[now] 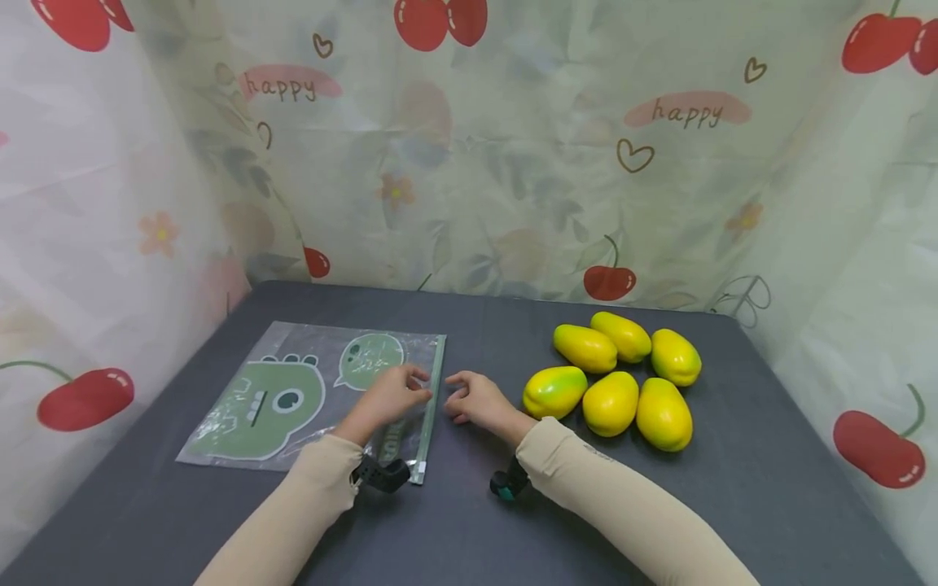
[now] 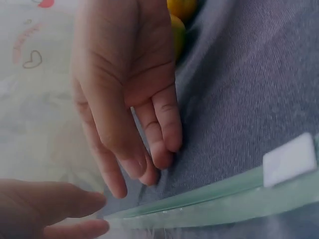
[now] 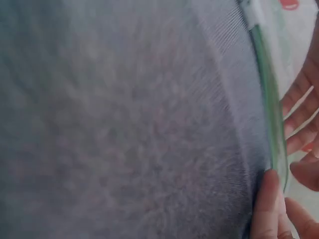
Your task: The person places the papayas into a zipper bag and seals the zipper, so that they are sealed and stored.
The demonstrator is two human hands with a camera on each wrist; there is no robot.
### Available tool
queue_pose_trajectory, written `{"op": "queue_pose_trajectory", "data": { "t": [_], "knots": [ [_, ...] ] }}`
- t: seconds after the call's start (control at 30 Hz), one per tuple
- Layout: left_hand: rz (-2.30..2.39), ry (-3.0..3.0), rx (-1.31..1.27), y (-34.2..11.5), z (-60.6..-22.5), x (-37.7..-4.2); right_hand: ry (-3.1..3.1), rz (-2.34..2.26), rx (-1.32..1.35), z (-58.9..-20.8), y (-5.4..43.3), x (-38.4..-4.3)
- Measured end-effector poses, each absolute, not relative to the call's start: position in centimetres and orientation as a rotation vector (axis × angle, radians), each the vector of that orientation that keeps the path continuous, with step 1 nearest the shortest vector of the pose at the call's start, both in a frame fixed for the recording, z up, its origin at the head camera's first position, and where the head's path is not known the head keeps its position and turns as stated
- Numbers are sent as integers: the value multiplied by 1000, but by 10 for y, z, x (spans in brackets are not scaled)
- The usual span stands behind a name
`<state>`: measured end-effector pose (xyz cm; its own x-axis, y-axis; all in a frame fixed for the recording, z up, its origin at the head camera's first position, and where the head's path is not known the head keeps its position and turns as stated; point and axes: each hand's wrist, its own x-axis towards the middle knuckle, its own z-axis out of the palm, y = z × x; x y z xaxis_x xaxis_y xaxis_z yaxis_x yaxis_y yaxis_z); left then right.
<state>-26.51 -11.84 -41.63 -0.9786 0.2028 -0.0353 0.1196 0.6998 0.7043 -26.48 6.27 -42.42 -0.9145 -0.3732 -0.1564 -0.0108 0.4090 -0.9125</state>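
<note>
A clear zip bag [image 1: 278, 342] with a green cartoon print lies flat on the dark grey tabletop, its green zip strip [image 1: 434, 382] along the right side. Over the bag, beside that strip, hovers my left hand [image 1: 388, 399], fingers loosely bent and holding nothing. My right hand [image 1: 479, 403] is just right of the strip, its fingers also relaxed around nothing. The white slider [image 2: 290, 159] sits at the strip's near end. Whether any fingertip touches the strip, I cannot tell. Several yellow-green mangoes [image 1: 611, 403] lie right of my right hand.
The grey table [image 1: 476, 537] runs back to a printed curtain [image 1: 506, 163], which also hangs at both sides. A thin looped wire [image 1: 747, 297] shows by the table's back right corner.
</note>
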Motion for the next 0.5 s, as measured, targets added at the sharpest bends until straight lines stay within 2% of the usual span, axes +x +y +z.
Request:
{"op": "queue_pose_trajectory", "data": {
  "t": [0.5],
  "knots": [
    [976, 2763, 305, -115, -419, -275, 2480, -1300, -304, -429, 54, -274]
  ]
}}
